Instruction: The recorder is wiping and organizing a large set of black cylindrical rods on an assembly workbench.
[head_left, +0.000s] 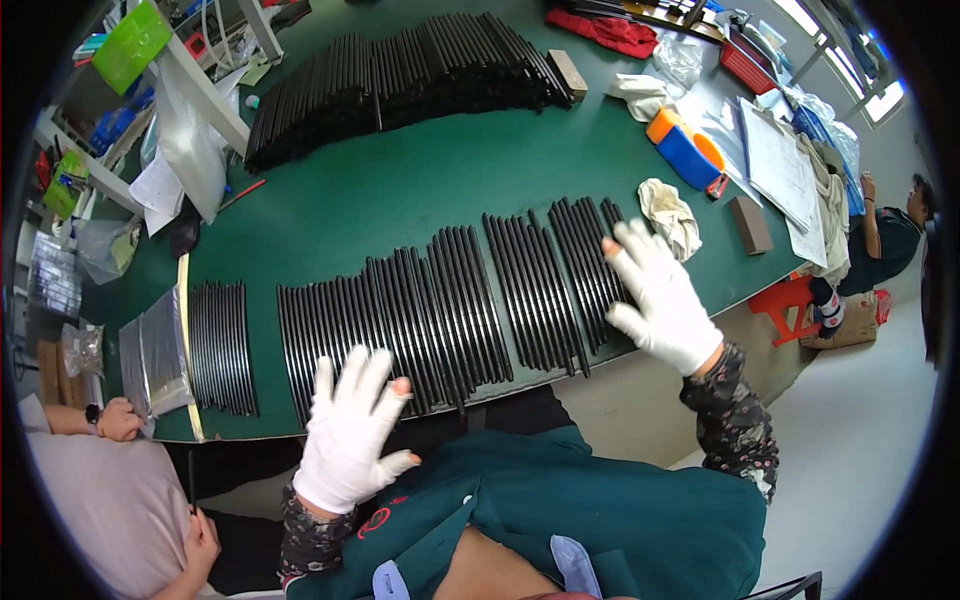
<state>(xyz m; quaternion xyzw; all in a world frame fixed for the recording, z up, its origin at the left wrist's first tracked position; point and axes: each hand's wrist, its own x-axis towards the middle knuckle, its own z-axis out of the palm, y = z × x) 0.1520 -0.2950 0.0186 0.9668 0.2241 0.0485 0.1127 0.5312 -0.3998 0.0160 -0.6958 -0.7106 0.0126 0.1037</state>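
Observation:
Glossy black rods (385, 320) lie side by side in a long row across the green table, with narrow gaps splitting it into groups. My left hand (350, 435), in a white glove with some fingertips bare, is spread open at the near ends of the left-hand rods. Over at the right end, my right hand (665, 305), gloved the same way, is open with its fingers stretched beside the last group of rods (590, 260). Neither hand holds anything. Whether the right fingertips touch the rods, I cannot tell.
A big pile of black rods (400, 80) lies at the back. Right of my row are a crumpled cloth (670, 217), a blue-and-orange tape dispenser (690, 152) and a brown block (750, 226). A co-worker's hand (120, 420) rests at left near more rods (222, 350).

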